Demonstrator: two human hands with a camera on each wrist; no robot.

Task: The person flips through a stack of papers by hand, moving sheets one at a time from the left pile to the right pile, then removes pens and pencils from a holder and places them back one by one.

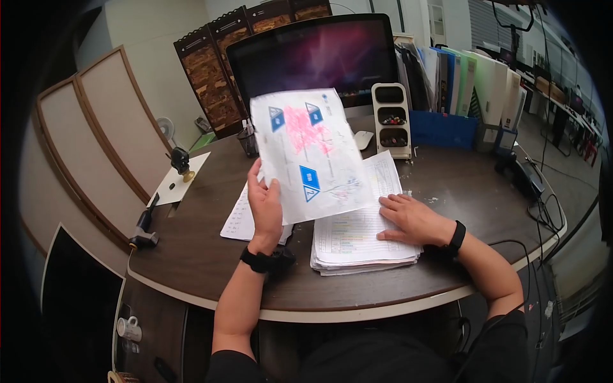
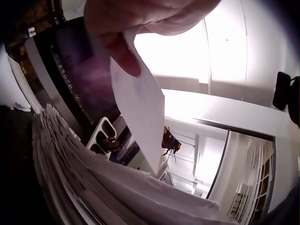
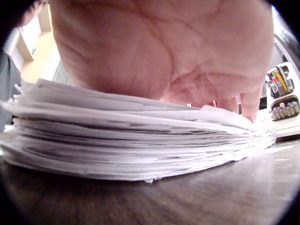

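Observation:
My left hand [image 1: 265,207] pinches a sheet of paper [image 1: 306,147] by its lower left side, thumb on the front. Pink scribble and blue printed shapes cover the sheet, which is raised and tilted above the desk. In the left wrist view the thumb presses on the paper [image 2: 138,103], seen nearly edge-on. My right hand [image 1: 415,220] rests with its fingers laid out on a thick stack of papers [image 1: 357,246]. From the right wrist, the palm [image 3: 164,51] is over the stack's uneven edges [image 3: 131,136]. Left of the stack lies a smaller pile of written sheets [image 1: 239,220], partly hidden by the left hand.
Behind the raised sheet stands a monitor [image 1: 319,57]. A white organizer [image 1: 391,137] with small items and a mouse [image 1: 363,140] are beyond the stack. Binders [image 1: 469,80] line the back right, near a phone [image 1: 523,179] with loose cables. A cordless tool [image 1: 145,233] sits at the left edge.

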